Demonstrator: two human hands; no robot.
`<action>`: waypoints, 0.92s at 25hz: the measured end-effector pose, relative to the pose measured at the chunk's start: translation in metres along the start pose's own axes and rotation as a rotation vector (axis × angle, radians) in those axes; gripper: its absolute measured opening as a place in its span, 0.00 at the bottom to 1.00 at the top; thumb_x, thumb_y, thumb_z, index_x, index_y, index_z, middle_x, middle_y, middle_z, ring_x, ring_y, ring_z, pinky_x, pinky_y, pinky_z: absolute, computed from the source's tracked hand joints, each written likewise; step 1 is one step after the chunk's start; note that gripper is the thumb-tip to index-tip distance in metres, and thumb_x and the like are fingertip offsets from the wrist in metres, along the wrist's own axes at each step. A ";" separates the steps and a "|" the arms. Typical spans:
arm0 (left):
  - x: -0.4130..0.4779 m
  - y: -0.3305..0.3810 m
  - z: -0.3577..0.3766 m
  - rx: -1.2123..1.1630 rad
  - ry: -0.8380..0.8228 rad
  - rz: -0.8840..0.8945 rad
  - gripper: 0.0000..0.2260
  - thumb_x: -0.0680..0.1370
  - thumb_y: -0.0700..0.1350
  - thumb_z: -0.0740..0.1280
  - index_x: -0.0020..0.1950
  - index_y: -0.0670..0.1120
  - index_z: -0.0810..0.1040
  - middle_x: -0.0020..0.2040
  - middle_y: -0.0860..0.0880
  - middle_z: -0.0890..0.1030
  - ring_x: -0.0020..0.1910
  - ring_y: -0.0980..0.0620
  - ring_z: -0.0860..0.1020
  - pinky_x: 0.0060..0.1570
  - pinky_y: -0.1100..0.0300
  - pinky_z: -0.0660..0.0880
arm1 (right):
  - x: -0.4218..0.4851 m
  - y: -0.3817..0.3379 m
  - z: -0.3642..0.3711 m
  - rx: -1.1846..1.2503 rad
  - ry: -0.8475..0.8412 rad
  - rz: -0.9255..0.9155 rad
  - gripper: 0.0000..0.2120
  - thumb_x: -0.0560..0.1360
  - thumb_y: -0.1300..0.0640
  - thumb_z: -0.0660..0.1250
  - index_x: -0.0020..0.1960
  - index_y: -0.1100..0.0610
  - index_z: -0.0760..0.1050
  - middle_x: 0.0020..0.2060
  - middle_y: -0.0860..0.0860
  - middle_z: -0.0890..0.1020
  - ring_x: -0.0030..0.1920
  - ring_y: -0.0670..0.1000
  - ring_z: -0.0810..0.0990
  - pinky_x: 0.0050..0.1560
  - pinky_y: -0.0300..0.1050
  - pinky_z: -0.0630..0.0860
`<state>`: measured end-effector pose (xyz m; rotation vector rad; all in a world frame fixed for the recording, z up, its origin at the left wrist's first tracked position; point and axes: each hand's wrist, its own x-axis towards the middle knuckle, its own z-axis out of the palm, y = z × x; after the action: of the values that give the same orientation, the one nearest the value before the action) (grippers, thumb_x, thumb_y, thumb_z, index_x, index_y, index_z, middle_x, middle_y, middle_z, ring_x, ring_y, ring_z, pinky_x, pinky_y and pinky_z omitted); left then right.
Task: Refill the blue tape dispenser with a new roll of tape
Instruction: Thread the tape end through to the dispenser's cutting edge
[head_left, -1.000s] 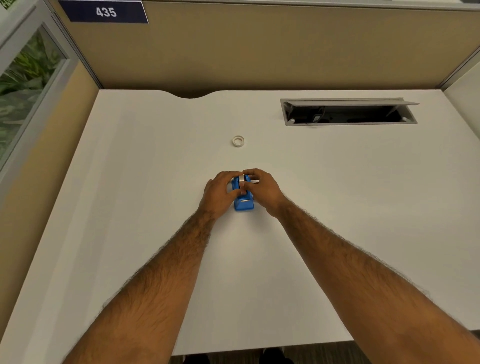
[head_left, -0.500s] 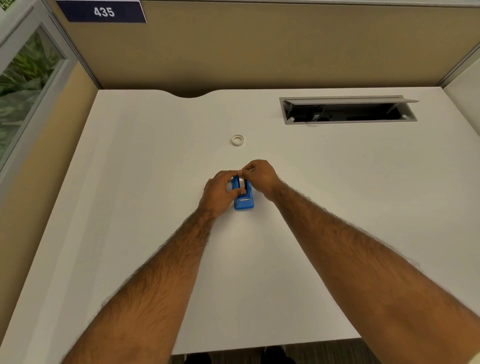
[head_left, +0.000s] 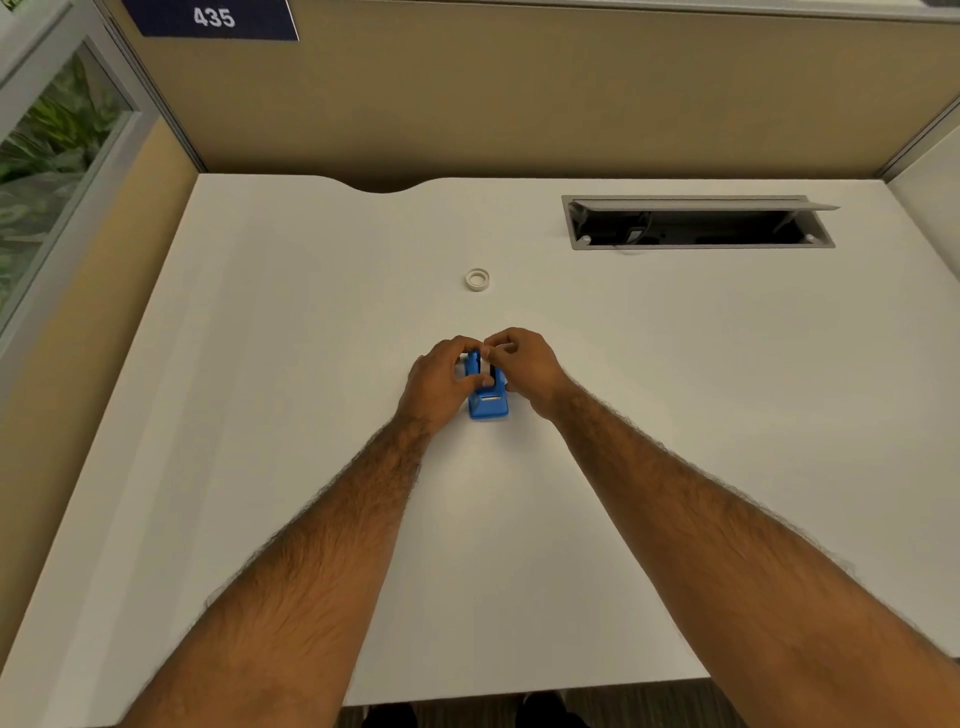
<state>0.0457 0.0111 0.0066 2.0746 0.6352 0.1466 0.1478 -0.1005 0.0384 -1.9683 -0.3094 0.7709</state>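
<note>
A small blue tape dispenser (head_left: 487, 402) stands on the white desk (head_left: 675, 395), its cutter end toward me. My left hand (head_left: 440, 376) grips its left side, thumb across the top. My right hand (head_left: 522, 364) has its fingers curled, thumb and forefinger pinched on something white at the dispenser's top slot; it looks like a tape roll or its loose end (head_left: 485, 366), mostly hidden by the fingers. A small whitish tape ring (head_left: 477, 279) lies flat on the desk, farther away and apart from both hands.
An open grey cable hatch (head_left: 698, 223) with a raised lid is set into the desk at the back right. Tan partition walls close the back and left, with a window at the far left. The desk's front edge is near my elbows.
My right hand moved from the dispenser's right side up to its far top and now pinches there. The left hand has kept its hold; the dispenser has stayed put.
</note>
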 end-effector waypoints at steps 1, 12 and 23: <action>0.000 -0.001 0.000 0.007 -0.001 0.006 0.18 0.73 0.50 0.75 0.61 0.54 0.77 0.59 0.55 0.80 0.58 0.50 0.78 0.62 0.46 0.76 | -0.002 0.003 -0.001 0.017 -0.018 -0.005 0.08 0.77 0.57 0.69 0.55 0.58 0.79 0.51 0.54 0.81 0.51 0.53 0.81 0.47 0.49 0.82; -0.001 0.003 0.000 -0.022 -0.001 0.005 0.21 0.72 0.47 0.76 0.62 0.56 0.75 0.64 0.54 0.78 0.60 0.50 0.78 0.63 0.45 0.75 | -0.007 -0.006 -0.006 -0.047 -0.068 -0.029 0.13 0.76 0.60 0.71 0.59 0.60 0.78 0.51 0.53 0.80 0.48 0.49 0.79 0.37 0.37 0.75; 0.004 -0.006 0.004 -0.040 -0.003 -0.041 0.20 0.74 0.48 0.74 0.65 0.53 0.77 0.63 0.54 0.79 0.61 0.50 0.77 0.65 0.45 0.74 | -0.003 -0.010 0.001 0.071 0.023 0.077 0.08 0.78 0.59 0.66 0.54 0.61 0.80 0.50 0.57 0.83 0.47 0.53 0.81 0.47 0.51 0.82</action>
<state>0.0481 0.0127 -0.0005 2.0220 0.6680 0.1316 0.1456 -0.0963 0.0478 -1.9296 -0.1910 0.7978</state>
